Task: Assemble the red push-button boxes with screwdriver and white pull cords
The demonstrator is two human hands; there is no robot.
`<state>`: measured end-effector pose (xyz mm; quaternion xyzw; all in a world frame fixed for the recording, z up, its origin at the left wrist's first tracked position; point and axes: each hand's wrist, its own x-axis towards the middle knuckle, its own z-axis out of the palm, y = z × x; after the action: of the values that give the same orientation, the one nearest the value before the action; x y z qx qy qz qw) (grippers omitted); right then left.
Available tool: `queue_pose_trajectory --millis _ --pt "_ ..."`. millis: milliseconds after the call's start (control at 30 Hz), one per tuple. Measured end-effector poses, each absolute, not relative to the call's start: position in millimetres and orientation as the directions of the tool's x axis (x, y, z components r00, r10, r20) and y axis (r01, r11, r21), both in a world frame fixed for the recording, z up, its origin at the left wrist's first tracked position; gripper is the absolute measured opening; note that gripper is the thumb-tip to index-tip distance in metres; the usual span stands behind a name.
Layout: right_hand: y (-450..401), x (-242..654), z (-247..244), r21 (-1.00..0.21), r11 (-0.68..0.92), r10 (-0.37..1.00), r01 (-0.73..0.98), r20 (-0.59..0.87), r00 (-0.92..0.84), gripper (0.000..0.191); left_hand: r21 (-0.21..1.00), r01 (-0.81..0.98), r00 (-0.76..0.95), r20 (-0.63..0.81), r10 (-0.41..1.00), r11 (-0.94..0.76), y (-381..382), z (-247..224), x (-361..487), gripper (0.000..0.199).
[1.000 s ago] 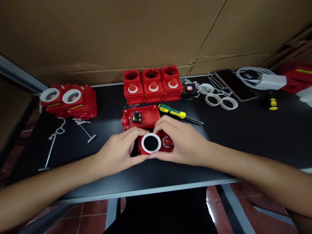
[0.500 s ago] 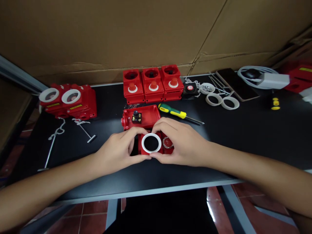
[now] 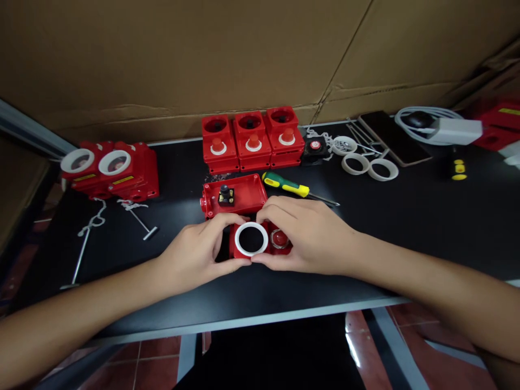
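Note:
Close to the table's front edge lies a red housing cover with a round red button at its right end. A white ring with a dark centre sits over the cover's left part. My left hand curls round the ring's left side, thumb below and fingers above. From the right, my right hand grips the same ring between thumb and fingers. Just behind them is an open red box with a black switch block inside. A green-yellow screwdriver lies behind my right hand.
Three red button boxes stand against the cardboard wall. Two red units with white rings are at left, near metal T-bars on cords. At right lie loose white rings, a phone and a charger with cable.
Both hands keep their hold on the white ring, almost unmoved. The view has shifted slightly, so the things behind appear a little further left and higher.

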<state>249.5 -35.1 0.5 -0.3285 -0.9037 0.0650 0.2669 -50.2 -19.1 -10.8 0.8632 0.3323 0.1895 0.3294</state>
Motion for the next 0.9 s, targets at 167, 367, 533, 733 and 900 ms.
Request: queue_pose_trajectory --millis 167,367,533,733,900 --pt "-32.4 252.5 0.8 -0.314 0.779 0.627 0.543 0.431 -0.649 0.041 0.694 0.462 0.702 0.095 0.706 -0.552 -18.2 -10.6 -49.7 0.047" --pt "-28.3 254.7 -1.3 -0.312 0.797 0.603 0.516 0.418 -0.679 0.041 0.692 0.498 0.685 0.057 0.726 -0.523 -18.3 -9.0 -48.5 0.046" --pt "-27.6 254.2 -4.0 -0.313 0.799 0.601 0.513 0.382 -0.702 0.042 0.680 0.499 0.681 0.075 0.728 -0.537 -18.7 -8.5 -48.5 0.049" --pt "-27.5 254.2 -3.8 -0.346 0.757 0.652 0.554 0.349 -0.673 0.066 0.671 0.512 0.688 0.052 0.724 -0.536 -17.8 -8.6 -49.5 0.045" --pt "-27.6 253.3 -4.8 -0.349 0.756 0.654 0.553 0.374 -0.658 0.064 0.651 0.521 0.697 0.050 0.716 -0.552 -18.2 -9.5 -51.2 0.047"
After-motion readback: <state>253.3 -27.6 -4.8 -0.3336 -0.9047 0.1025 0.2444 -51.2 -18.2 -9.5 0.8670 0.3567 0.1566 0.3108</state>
